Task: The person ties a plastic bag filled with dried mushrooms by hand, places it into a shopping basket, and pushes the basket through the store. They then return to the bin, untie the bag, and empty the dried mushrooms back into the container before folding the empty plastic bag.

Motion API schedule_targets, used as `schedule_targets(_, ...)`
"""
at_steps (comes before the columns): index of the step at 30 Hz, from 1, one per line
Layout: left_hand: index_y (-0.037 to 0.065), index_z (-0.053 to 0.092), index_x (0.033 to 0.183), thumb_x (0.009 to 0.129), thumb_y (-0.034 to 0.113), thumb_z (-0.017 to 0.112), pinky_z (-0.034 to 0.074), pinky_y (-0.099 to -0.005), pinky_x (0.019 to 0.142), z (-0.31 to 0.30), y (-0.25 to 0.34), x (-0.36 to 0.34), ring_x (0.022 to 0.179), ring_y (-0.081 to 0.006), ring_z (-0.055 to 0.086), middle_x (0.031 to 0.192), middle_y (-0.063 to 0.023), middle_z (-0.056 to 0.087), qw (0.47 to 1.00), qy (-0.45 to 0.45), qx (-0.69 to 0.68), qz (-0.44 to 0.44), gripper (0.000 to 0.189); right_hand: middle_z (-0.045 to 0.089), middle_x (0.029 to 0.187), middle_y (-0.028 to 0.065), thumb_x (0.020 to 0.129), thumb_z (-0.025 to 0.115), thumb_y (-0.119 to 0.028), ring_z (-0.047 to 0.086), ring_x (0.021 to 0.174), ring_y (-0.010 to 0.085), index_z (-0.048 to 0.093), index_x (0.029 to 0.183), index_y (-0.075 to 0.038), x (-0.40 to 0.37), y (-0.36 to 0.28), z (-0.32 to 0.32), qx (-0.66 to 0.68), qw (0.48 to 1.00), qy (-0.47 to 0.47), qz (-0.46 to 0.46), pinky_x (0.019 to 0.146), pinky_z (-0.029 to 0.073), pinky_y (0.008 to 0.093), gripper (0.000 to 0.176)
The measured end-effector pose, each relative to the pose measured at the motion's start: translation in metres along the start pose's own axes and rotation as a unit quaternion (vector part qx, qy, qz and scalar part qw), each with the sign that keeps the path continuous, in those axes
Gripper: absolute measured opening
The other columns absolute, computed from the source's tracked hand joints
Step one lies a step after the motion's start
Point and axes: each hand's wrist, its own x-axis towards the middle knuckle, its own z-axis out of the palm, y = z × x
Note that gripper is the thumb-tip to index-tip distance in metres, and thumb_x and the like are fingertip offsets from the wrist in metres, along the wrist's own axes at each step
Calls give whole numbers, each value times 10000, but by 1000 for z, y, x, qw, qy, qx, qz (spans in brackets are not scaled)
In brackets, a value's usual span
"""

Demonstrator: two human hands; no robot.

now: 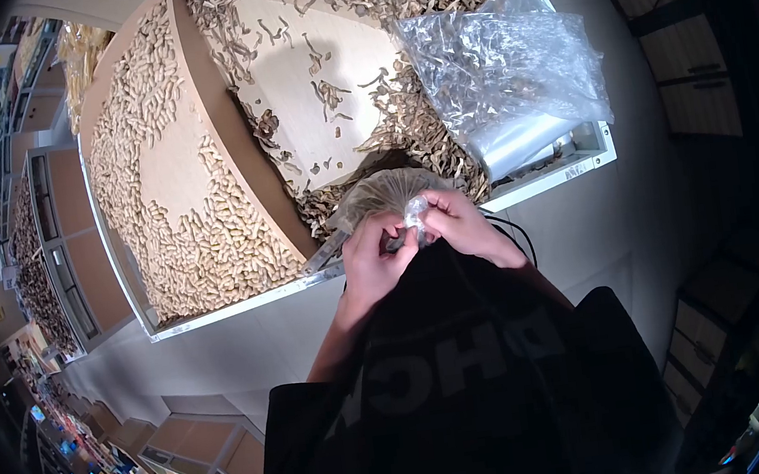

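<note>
My left hand (pixel 372 258) and my right hand (pixel 467 225) meet close to my body at the front edge of the display bin. Between them is the gathered, twisted neck of a clear plastic bag (pixel 382 190). The fingers of both hands are pinched on that neck. Beyond my hands the bag fans out in creases, against the dried brown pieces (pixel 430 142), which look like dried mushrooms. What lies inside the bag is hard to make out.
Peanuts in their shells (pixel 221 241) fill the compartment on the left, behind a brown divider (pixel 231 127). A heap of clear plastic bags (pixel 510 68) and a plastic roll (pixel 518 141) lie on the right of the bin. The white bin rim (pixel 238 307) runs in front.
</note>
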Motion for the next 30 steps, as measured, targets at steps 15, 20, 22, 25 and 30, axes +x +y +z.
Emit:
schedule_targets(15,28,607,866,831,80,618,490,-364,594,-12,17,16,700,-264,601,785,-88,604,961,-87,218,143,64,573,747,-8,865,476,-60,485,611,48,590,907,-14,1,4,-1,-27,999,22,-41,563,417,221,129)
schedule_targets(20,24,582,873,820,58,622,462,-367,604,-7,10,16,707,-284,568,793,-102,578,966,-81,198,143,75,535,727,-17,886,464,-67,476,595,47,562,918,-33,1,9,2,49,998,24,-26,554,419,216,109)
schedule_targets(22,24,570,877,822,58,621,458,-369,606,-6,2,14,711,-292,563,806,-106,577,969,-75,182,147,83,518,715,-21,892,458,-68,473,589,45,550,924,-39,-1,5,4,40,998,31,-21,547,420,214,102)
schedule_targets(25,25,556,878,829,64,608,466,-371,598,-5,-9,9,720,-291,563,817,-108,578,974,-63,155,155,82,515,710,-17,892,451,-62,477,584,46,546,928,-37,-1,7,4,43,999,8,-12,539,424,215,105)
schedule_targets(30,31,537,882,840,53,608,455,-359,598,-3,-18,3,708,-298,554,818,-126,572,989,-44,77,120,86,521,731,-5,891,463,-58,474,593,45,534,961,-18,-1,1,6,-15,1000,7,-1,575,433,226,107)
